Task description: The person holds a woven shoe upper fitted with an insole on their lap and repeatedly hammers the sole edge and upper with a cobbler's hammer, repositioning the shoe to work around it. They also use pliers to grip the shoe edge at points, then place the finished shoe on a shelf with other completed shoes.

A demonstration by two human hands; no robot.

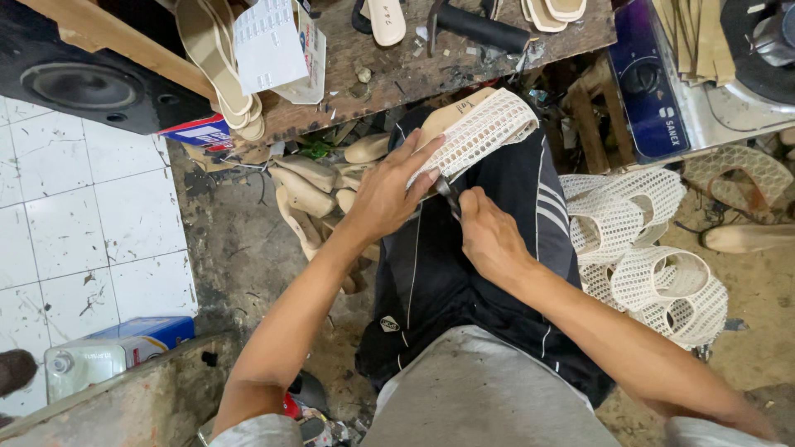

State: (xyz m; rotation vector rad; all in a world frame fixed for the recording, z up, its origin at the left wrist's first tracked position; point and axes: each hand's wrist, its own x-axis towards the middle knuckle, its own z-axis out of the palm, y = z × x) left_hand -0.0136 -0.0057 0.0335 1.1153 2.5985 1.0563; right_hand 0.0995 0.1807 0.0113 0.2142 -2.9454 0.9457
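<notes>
**Working a mesh strap on a sole, over the lap**

Starting at the left, white floor tiles [91, 207] meet bare, dirty concrete; a black speaker [79, 83] is cut off by the frame's edge, and a blue-and-white can [116, 348] sits low, partly behind a ledge. A pile of wooden lasts [315, 186] lies under the desk [397, 70], half hidden by it.

The left hand [385, 194] lies flat over the sole [451, 116], fingers spread across its white mesh strap [484, 128], pressing it against the knee. The right hand [489, 236] is closed around a small dark tool [449, 192]; most of the tool is hidden, so its kind is unclear.

Further right, loose mesh straps [654, 273] lie heaped on the floor. A blue-fronted machine [654, 91] is cropped at the top right.
</notes>
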